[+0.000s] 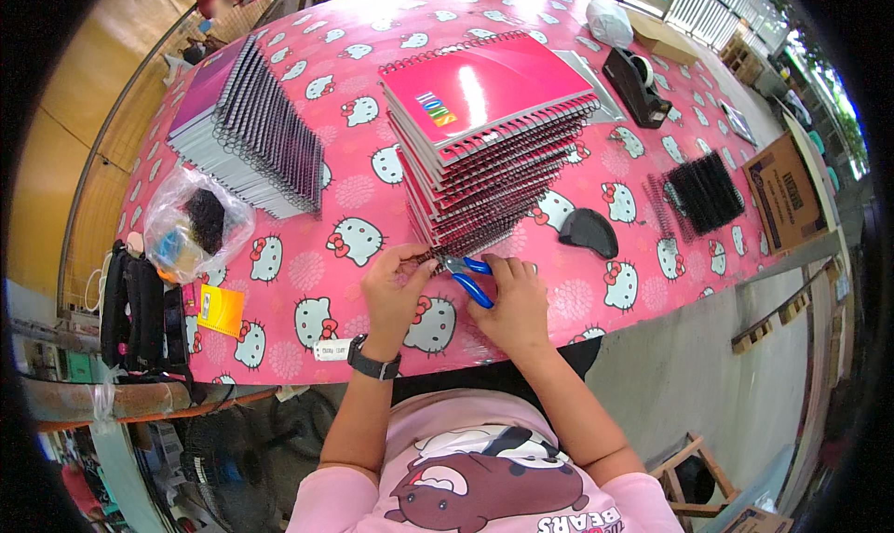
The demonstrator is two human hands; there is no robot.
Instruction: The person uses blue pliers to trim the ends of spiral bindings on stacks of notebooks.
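- The place is looking like a small notebook-binding workshop.
- Spiral notebooks (484,81) are standing in stacks on a table (568,296).
- Black binding coils (705,196) are lying nearby.
- Concrete floor (717,365) is showing alongside.

The head view looks down from near above the left hand (394,286) and right hand (512,305), table (305,269) toward twelve o'clock, shirt (549,449) at six.

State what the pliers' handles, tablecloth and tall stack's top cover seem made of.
Blue handles: probably smooth plastic or rubber, judging by their even colour.
Tablecloth: likely glossy vinyl, as light glares off its far end.
Top cover: apparently coated card, shiny, with a sharp white reflection.
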